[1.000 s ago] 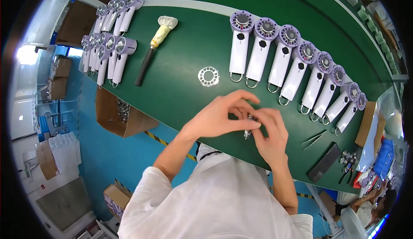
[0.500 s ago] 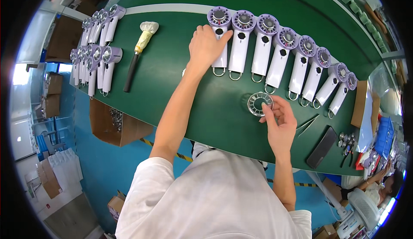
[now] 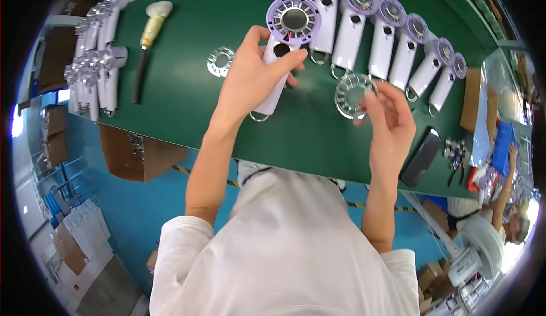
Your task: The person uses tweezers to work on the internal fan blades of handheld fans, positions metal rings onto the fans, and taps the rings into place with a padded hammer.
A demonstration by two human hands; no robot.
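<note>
My left hand [image 3: 250, 83] is closed round the handle of a white handheld fan with a lavender head [image 3: 294, 19], lifted in front of the row. The fan's head points away from me, and a metal loop hangs at its lower end. Between the thumb and fingers of my right hand [image 3: 389, 125] is a clear ring-shaped grille cover [image 3: 351, 96], slightly blurred and apart from the fan. Another clear grille ring [image 3: 220, 62] lies on the green table, left of my left hand. Behind both hands stretches a row of similar handheld fans [image 3: 349, 43].
A black-handled tool with a wrapped head [image 3: 149, 40] lies at the left, beside more fans [image 3: 94, 77]. On the right are a black phone-like slab [image 3: 422, 158], small tools [image 3: 455, 154], a cardboard box [image 3: 471, 101] and a blue bin [image 3: 504, 145]. Another person's arm [image 3: 503, 188] shows at far right.
My left hand has drawn the leftmost fan out of the row toward me. My right hand has risen with the ring. The loose ring at left now shows; the whole view has shifted.
</note>
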